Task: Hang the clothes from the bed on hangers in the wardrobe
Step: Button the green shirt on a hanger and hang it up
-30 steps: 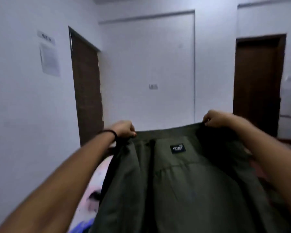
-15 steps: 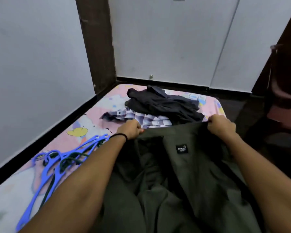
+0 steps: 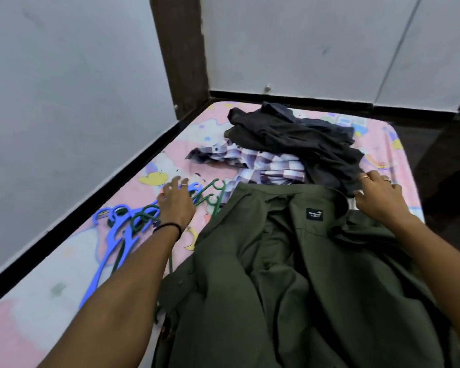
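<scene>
Reaching: left hand (image 3: 176, 205) over the tangled hangers (image 3: 133, 221) at the left, fingers spread, gripping nothing.
Right hand (image 3: 380, 197): fingers loose, on the far right shoulder of the green shirt (image 3: 290, 274).
Shirt: flat on the bed (image 3: 72, 261), near.
Risk: hooks interlock, so one hanger may drag others.

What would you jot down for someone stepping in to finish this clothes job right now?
Left hand: fingers spread, reaching onto the hangers, nothing gripped yet.
Right hand: open, resting at the olive shirt collar's right end.
The olive shirt lies spread, collar away from you, on the bed. The checked shirt and dark clothes are heaped beyond it.
Done: olive shirt laid out.
Left: pick a hanger, slip it into the olive shirt, hang it in the wardrobe, then repeat for the heap.
</scene>
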Demonstrator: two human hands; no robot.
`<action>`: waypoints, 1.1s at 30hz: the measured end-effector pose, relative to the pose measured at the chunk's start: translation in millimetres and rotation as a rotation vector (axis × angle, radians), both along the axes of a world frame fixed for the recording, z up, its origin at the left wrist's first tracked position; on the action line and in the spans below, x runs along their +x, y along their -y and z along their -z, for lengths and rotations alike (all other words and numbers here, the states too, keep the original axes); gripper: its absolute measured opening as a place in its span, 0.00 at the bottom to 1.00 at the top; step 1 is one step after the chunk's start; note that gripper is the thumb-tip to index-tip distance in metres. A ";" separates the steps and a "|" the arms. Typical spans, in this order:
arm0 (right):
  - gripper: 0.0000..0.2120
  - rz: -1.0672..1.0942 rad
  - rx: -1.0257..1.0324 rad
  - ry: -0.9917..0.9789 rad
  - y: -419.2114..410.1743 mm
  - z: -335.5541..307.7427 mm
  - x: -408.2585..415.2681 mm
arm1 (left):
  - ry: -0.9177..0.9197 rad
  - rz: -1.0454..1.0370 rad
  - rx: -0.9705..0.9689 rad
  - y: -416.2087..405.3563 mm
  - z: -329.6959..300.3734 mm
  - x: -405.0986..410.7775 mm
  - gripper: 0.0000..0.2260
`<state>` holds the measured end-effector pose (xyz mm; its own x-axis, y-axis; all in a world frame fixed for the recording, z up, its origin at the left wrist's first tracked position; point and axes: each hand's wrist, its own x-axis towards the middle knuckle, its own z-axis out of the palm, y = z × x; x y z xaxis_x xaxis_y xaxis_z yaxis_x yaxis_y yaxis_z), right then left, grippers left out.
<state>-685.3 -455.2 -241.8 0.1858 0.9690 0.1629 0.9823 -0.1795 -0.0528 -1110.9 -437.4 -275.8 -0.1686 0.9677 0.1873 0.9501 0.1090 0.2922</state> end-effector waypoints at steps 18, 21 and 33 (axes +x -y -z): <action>0.13 -0.163 -0.067 0.148 9.3 6.3 -45.5 | -0.070 -0.196 -0.355 108.9 89.0 -70.1 0.12; 0.11 -0.127 -0.080 0.131 15.2 4.2 -34.5 | -0.023 -0.188 -0.337 106.4 88.2 -69.9 0.09; 0.10 -0.098 -0.052 0.094 26.1 -0.3 -26.1 | 0.163 -0.210 0.278 65.1 -14.8 -86.7 0.08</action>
